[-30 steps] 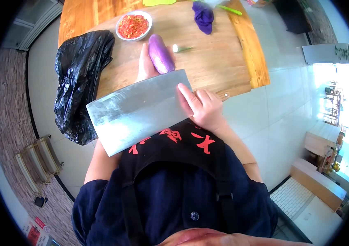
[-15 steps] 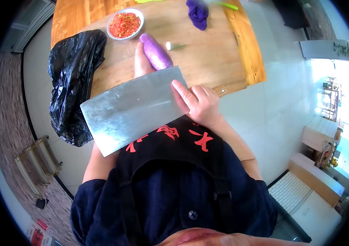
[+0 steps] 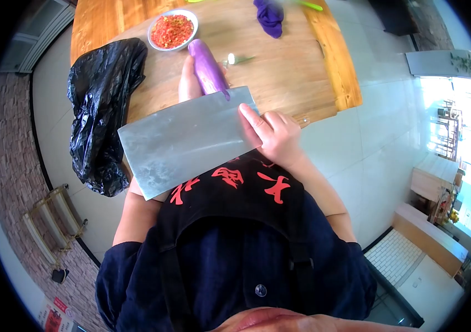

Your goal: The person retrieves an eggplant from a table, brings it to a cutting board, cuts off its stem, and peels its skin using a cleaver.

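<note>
My left hand (image 3: 189, 82) is closed around a long purple eggplant (image 3: 207, 67), thumb along its left side; the cleaver hides most of this hand. In my right hand (image 3: 277, 134) is a broad cleaver (image 3: 185, 141), its blade tilted across my view and one finger laid on the metal. The blade's far edge meets the eggplant's near end, where a small purple flap of skin shows. To the right of the eggplant, a cut stem end (image 3: 237, 58) lies on the board.
A large wooden board (image 3: 291, 72) covers the table. On it stand a bowl of chopped red chili (image 3: 172, 32) and a purple cloth (image 3: 269, 19). A black plastic bag (image 3: 102, 110) hangs over the left edge. A green handle (image 3: 308, 5) lies at the back.
The cleaver has turned slightly and its far edge now lies against the eggplant, where a purple flap has appeared. The eggplant has tilted a little more upright in my left hand.
</note>
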### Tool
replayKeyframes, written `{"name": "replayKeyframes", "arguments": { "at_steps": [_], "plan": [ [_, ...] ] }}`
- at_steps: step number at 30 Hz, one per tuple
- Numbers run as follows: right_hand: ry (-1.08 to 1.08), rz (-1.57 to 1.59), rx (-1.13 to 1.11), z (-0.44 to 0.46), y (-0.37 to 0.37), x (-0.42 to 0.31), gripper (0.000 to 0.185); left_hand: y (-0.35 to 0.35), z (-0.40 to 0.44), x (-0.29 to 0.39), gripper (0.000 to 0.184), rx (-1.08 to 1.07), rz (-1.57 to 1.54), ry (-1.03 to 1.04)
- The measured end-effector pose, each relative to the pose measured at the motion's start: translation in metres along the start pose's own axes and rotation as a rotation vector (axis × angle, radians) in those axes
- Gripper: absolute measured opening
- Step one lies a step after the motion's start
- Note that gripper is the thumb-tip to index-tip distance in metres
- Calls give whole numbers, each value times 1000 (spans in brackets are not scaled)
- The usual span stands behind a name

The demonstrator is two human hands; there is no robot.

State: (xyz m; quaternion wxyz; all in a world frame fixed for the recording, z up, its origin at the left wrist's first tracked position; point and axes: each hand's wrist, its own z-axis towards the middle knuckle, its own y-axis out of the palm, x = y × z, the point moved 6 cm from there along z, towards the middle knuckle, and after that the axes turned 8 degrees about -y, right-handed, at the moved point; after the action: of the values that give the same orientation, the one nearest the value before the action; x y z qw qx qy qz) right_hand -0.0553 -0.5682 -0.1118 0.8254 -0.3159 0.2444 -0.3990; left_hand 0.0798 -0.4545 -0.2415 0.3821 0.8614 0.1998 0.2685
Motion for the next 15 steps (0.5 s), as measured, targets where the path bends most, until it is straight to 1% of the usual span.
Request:
{"name": "replayKeyframes", "arguments": {
  "at_steps": [2, 5, 8, 11, 15],
  "plan": [
    [-10, 25, -8, 1, -1, -2, 44, 1, -5, 1, 63, 75, 46, 35],
    [-44, 30, -17, 3, 0, -4, 44, 3, -5, -2, 63, 55, 48, 27],
    [-21, 19, -4, 4, 1, -1, 45, 7, -11, -2, 63, 131, 70, 55],
    [-10, 49, -12, -1, 3, 2, 45, 14, -17, 1, 58, 197, 85, 110],
    [-20, 49, -21, 2, 1, 2, 44, 14, -12, -1, 61, 153, 115, 91]
  ]
}}
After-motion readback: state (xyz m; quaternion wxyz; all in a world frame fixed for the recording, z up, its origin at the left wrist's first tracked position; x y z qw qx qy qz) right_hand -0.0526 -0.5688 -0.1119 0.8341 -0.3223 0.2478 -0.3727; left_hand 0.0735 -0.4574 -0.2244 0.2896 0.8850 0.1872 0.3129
